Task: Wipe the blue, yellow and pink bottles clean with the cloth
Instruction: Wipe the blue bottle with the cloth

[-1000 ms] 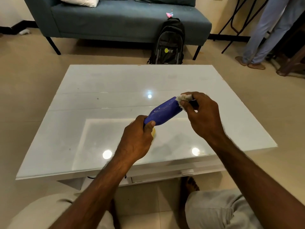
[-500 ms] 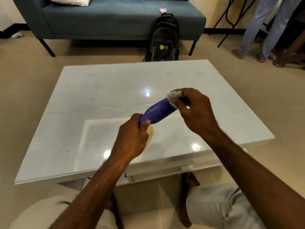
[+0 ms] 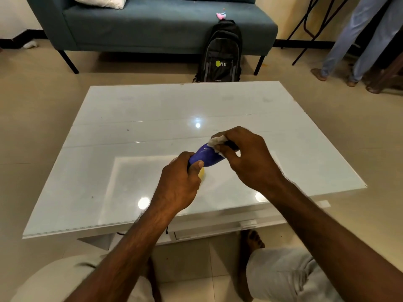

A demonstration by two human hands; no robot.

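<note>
Mid-wipe on the first of three, by the look of it: blue bottle [image 3: 205,157] held at frame centre above the white glass table [image 3: 152,118], base end wrapped tight in the left hand [image 3: 177,185], neck end covered by the small crumpled cloth [image 3: 216,141] pinched in the right hand [image 3: 246,158]. Smooth, glossy, tapered plastic, likely slippery, so next probably rubbing along the body while turning it. Just below the left thumb, a sliver of something yellow [image 3: 202,173], possibly the yellow bottle; nothing pink on the table.

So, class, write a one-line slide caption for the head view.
Left hand grips a blue bottle above a white table while the right hand presses a cloth against it.
</note>
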